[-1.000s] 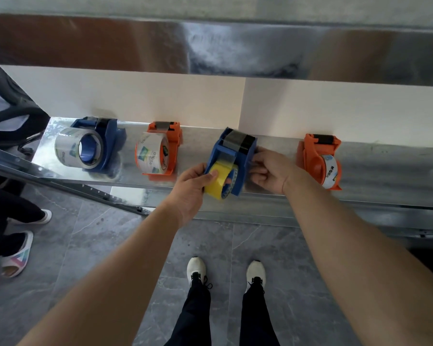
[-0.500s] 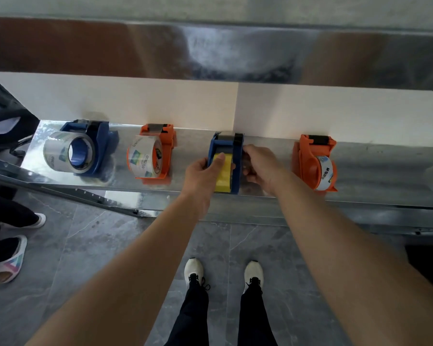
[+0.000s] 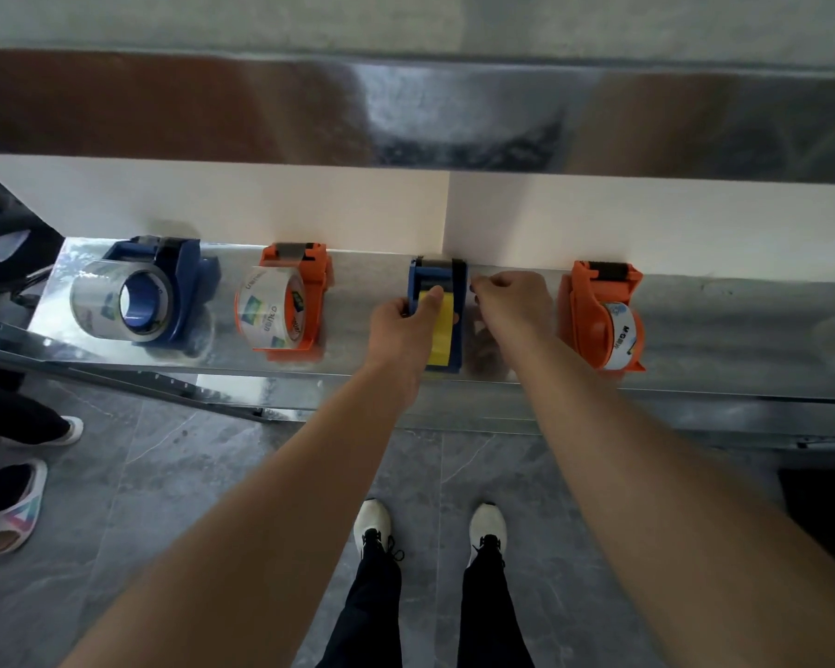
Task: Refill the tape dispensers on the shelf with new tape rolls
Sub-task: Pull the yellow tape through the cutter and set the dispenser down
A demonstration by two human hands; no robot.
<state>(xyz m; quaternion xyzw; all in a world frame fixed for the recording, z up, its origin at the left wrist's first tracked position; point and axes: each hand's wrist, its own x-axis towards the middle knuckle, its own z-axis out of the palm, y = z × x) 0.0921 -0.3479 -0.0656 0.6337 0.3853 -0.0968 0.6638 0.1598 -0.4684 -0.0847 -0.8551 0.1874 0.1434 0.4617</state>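
Blue plastic tape dispenser standing upright on the shiny metal shelf, with both your hands at it.
Your left hand is gripping its left wall, the thumb lying across the yellow tape roll sitting inside it. Your right hand is resting at its right wall with fingers curled, tips just at the blue edge; whether they are pinching it you cannot tell. A blue clear-roll dispenser and an orange printed-roll dispenser are standing to your left, an orange white-roll dispenser to your right.
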